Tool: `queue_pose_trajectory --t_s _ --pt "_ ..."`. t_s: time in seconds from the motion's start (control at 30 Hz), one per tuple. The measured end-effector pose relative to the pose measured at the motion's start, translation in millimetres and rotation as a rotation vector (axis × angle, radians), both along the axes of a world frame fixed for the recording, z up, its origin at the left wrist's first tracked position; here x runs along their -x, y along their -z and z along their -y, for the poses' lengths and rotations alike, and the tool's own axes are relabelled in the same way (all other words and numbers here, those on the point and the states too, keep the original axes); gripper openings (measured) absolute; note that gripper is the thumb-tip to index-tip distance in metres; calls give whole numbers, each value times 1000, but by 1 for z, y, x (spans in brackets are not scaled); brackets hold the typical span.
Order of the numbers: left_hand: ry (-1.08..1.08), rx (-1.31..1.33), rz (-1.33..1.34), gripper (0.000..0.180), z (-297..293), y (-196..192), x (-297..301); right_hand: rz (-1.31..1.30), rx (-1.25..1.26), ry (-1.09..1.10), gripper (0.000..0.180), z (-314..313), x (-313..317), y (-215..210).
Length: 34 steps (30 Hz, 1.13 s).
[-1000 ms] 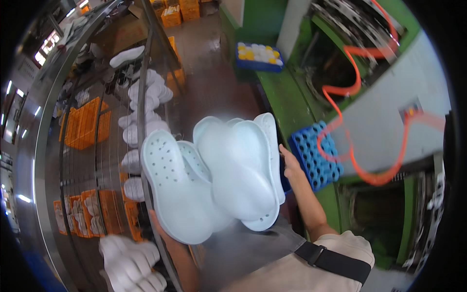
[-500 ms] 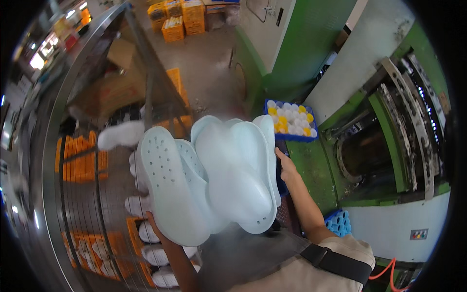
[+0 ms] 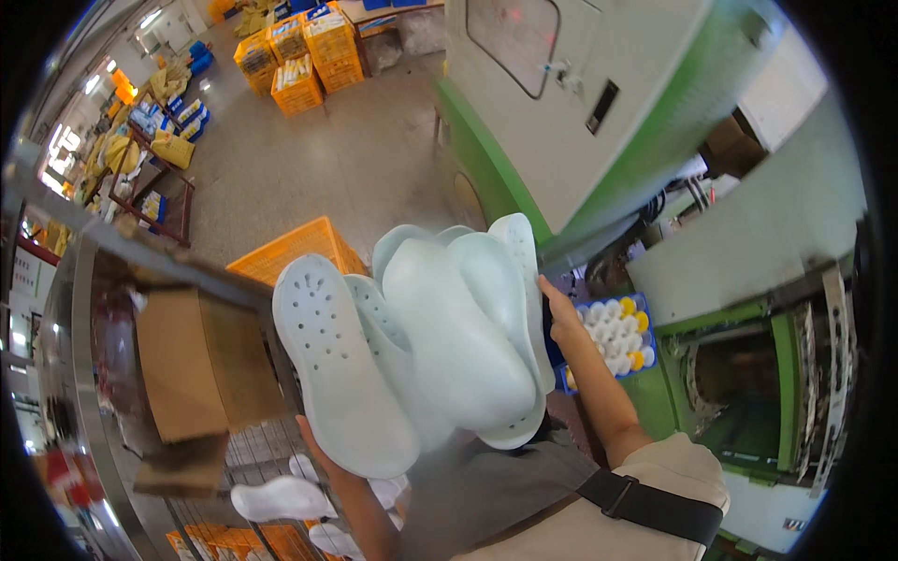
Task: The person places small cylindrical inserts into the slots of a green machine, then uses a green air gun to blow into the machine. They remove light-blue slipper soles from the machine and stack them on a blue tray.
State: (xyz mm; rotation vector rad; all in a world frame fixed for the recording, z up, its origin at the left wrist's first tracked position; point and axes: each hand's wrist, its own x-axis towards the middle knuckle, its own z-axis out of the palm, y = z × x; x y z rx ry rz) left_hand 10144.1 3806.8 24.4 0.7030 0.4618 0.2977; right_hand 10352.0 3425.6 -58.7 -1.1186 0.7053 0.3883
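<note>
Head view, shoes: a stack of pale blue foam clogs (image 3: 440, 346), held up close in front of the chest, soles and tops facing the camera.
Front clog: long, with small round holes (image 3: 332, 365), on the left side of the stack, tilted, toe end up.
Back clogs: smooth pale soles (image 3: 468, 327), packed tight one on another, touching each other.
Right hand: (image 3: 561, 318) pressed flat on the right edge of the stack, fingers (image 3: 545, 292) close together along the rim of the last clog.
Left hand: hidden behind the clogs, only the forearm (image 3: 351, 496) seen coming up under the stack; fingers cannot be told.
Behind the right hand: blue tray (image 3: 645, 309) with white and yellow round things, near the wrist, lower down.
Right side: big green and grey machine (image 3: 599, 122), close to the stack.
Left side: brown cardboard box (image 3: 201, 365) on a metal wire rack (image 3: 103, 393), just beside the front clog.
On the rack below: more white shoes (image 3: 281, 500), lying on the wire shelf.
Behind the stack: orange plastic crate (image 3: 295, 248), partly hidden by the clogs.
Far back: more orange crates (image 3: 299, 65) standing on the grey floor (image 3: 374, 150), well apart from the hands.
Bottom: beige sleeve with a black strap (image 3: 650, 510) across it.
</note>
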Motion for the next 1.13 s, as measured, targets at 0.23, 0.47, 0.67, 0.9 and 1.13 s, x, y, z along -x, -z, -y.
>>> queue_pose_trajectory --t_s 0.23,0.47,0.67,0.9,1.13 --pt "-1 28 11 67 -65 20 -192 71 -41 7 49 -62 -197 40" --pt "25 263 235 64 -161 135 -429 129 -7 28 44 -147 -443 101" --pt "-18 14 29 63 -223 221 -629 125 -58 -29 41 -215 -649 187" --pt "-165 -105 -201 75 -276 360 -890 160 -201 -63 41 -298 -919 353" --pt "-29 -132 48 79 -436 534 -1194 57 -300 -160 44 -435 -1234 502"
